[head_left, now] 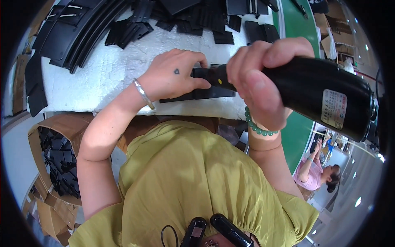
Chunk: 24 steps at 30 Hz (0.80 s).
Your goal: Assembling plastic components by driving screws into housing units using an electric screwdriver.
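Note:
My right hand point(263, 78) is wrapped round the body of a black electric screwdriver point(321, 92), which slants down to the left with its nose over the work. Below that nose lies a flat black plastic part point(212, 92) on the white padded tabletop. My left hand point(177, 74) reaches in from the left, its thumb and forefinger curled about the nose end of the screwdriver. Whether those fingers pinch the black part, a small piece or the tool's tip is hidden from me.
Several black panels and strips point(189, 20) lie along the table's far side, with long black rails point(88, 37) at left. An open cardboard box point(61, 123) holds small black parts at lower left. A green surface point(293, 24) borders the table on the right. A person in pink point(314, 175) works farther right.

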Tool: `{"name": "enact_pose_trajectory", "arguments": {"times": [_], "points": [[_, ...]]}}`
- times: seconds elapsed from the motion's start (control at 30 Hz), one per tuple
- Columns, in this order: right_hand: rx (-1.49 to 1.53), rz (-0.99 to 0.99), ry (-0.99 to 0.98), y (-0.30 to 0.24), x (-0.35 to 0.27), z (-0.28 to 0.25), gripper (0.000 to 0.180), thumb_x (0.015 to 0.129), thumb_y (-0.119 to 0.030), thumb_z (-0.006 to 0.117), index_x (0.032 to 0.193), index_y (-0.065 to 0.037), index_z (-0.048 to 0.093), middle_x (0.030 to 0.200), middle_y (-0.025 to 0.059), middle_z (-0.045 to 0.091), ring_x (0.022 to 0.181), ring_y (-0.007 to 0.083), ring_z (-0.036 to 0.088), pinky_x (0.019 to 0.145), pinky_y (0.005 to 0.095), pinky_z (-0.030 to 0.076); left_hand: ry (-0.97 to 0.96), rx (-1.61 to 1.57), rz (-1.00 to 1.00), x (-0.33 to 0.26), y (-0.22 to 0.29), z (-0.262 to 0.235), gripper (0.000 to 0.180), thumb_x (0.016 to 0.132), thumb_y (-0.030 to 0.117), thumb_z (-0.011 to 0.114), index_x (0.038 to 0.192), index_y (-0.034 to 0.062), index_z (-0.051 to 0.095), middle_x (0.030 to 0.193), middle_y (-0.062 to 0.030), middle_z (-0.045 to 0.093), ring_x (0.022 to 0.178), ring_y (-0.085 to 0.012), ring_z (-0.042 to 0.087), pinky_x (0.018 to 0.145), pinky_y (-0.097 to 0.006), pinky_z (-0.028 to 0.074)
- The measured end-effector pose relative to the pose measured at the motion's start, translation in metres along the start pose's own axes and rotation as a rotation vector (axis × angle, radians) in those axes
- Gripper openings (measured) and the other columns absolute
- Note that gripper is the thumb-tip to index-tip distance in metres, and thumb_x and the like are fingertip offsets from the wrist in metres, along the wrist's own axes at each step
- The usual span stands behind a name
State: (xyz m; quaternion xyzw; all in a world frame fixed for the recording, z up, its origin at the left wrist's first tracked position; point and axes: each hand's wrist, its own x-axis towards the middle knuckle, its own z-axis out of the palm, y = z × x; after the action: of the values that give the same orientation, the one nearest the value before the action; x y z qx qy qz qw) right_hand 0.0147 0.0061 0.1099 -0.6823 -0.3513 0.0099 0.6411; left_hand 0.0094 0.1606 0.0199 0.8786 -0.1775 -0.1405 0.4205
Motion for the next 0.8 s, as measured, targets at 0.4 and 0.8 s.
{"name": "enact_pose_trajectory", "arguments": {"times": [0.4, 0.8], "points": [[0.191, -0.115, 0.382, -0.004, -0.040, -0.059, 0.030, 0.076, 0.001, 0.052, 0.103, -0.001, 0.041, 0.063, 0.0071, 0.046, 0.046, 0.0138, 0.041, 0.045, 0.0283, 0.039, 0.148, 0.050, 0.165, -0.009, -0.001, 0.001, 0.038, 0.068, 0.028, 0.073, 0.097, 0.0060, 0.061, 0.082, -0.0121, 0.060, 0.074, -0.0282, 0.054, 0.070, -0.035, 0.043], [0.261, -0.129, 0.488, -0.005, -0.067, -0.076, 0.027, 0.077, -0.005, 0.050, 0.103, -0.006, 0.044, 0.057, 0.0025, 0.039, 0.044, 0.0132, 0.038, 0.050, 0.0310, 0.038, 0.258, 0.145, 0.493, 0.008, 0.038, 0.015, 0.030, 0.068, 0.017, 0.072, 0.095, 0.0070, 0.064, 0.091, -0.0081, 0.057, 0.090, -0.0276, 0.049, 0.077, -0.035, 0.042]]}}
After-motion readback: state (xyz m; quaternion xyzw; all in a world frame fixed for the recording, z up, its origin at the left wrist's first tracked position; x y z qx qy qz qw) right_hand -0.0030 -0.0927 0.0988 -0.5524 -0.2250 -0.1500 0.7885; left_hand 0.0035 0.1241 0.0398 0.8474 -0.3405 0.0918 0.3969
